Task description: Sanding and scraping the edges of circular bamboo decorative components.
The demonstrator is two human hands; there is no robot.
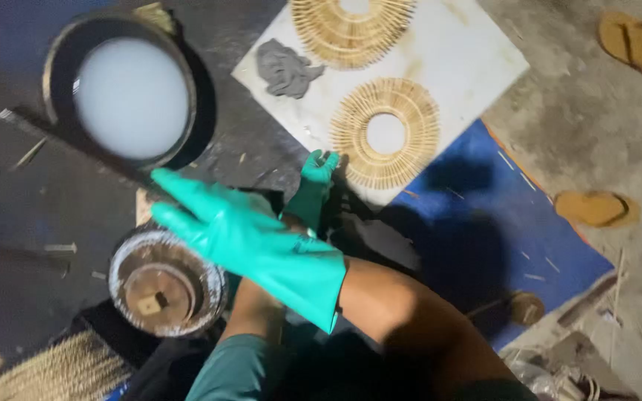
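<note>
Smooth, slightly glossy teal rubber glove [254, 245]; matt woven cane ring [385, 134] on a smooth white board [477, 59]; crumpled grey cloth [285, 69].

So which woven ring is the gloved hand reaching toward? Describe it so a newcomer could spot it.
Find the white board at top centre. Two woven rings lie on it; the one meant is the whole ring at the board's near edge, just beyond the farther gloved hand. The other ring is cut off by the frame, beside a grey rag.
</note>
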